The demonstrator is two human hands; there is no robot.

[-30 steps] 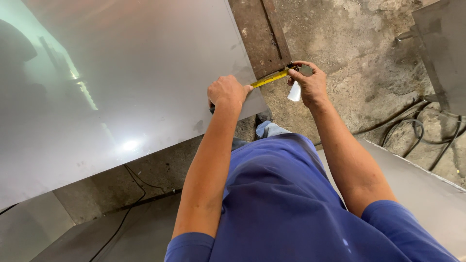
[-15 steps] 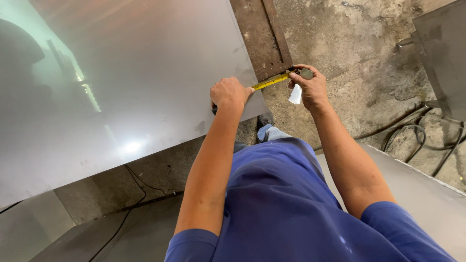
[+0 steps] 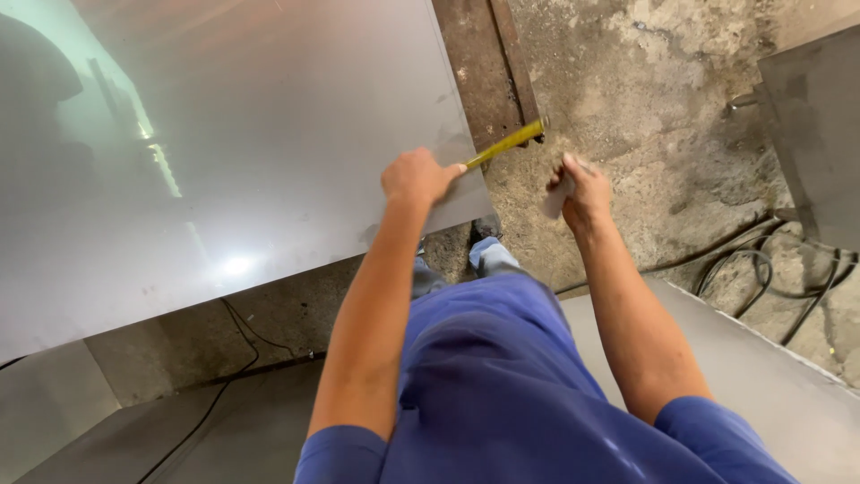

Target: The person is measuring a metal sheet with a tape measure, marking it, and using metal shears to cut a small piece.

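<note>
Left hand (image 3: 417,177) is clamped down at the near right corner of the big steel sheet (image 3: 251,134), fingers curled tight around what looks like the case of a tape measure, and the yellow tape blade (image 3: 507,143) shoots out toward two o'clock, its tip ending over the rusty iron beam (image 3: 484,72) that runs along the sheet's right edge. Right hand (image 3: 578,188) sits at three o'clock of the left, apart from the blade, fingers pinched together on a small pale piece (image 3: 555,199), chalk or a marker by the look of it, though I cannot tell which. Below it all, rough concrete floor (image 3: 663,116), with black cables (image 3: 761,269) looping at four o'clock and another grey sheet (image 3: 770,394) lying low at five. That blade looks thin and springy: stiff enough to stand out alone, but likely to buckle or snap back if let go, so the case is the safe hold. The steel sheet I judge heavy, slick-faced and sharp at its edges, best taken by the long sides
</note>
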